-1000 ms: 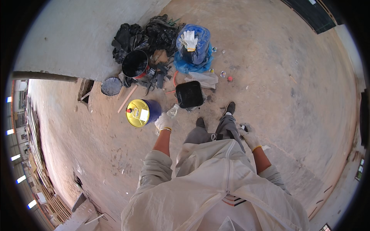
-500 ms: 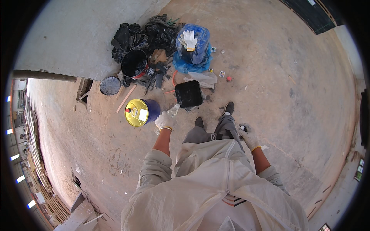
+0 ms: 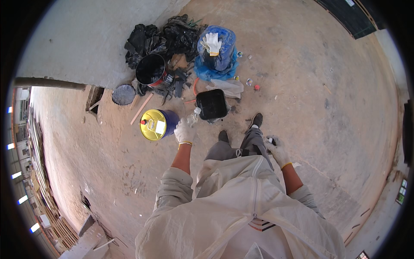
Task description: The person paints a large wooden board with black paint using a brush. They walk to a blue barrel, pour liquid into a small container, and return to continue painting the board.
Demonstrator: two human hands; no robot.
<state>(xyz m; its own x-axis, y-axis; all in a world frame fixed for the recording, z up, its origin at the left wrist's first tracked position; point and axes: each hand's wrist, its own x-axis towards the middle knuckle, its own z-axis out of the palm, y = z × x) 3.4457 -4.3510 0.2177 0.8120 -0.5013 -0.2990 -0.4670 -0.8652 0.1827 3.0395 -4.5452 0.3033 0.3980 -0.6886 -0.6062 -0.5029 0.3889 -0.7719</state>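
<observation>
Clear plastic bottle (image 3: 193,116), just one, sits clasped in the white-gloved left hand (image 3: 184,131), between one yellow-topped, dark-blue cylindrical drum (image 3: 169,123) at left and one black square tub (image 3: 211,104) at far right. Steadying it, neck toward the tub, seems the step in hand; any next move calls for a firm wrist. Nearer right, the white-gloved right hand (image 3: 279,152) has one small black-and-white object (image 3: 271,140) at its fingers, grip unclear.

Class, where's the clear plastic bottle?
Head view, left of centre: the white-gloved left hand holds the bottle between the yellow-topped blue drum and square black container.
</observation>
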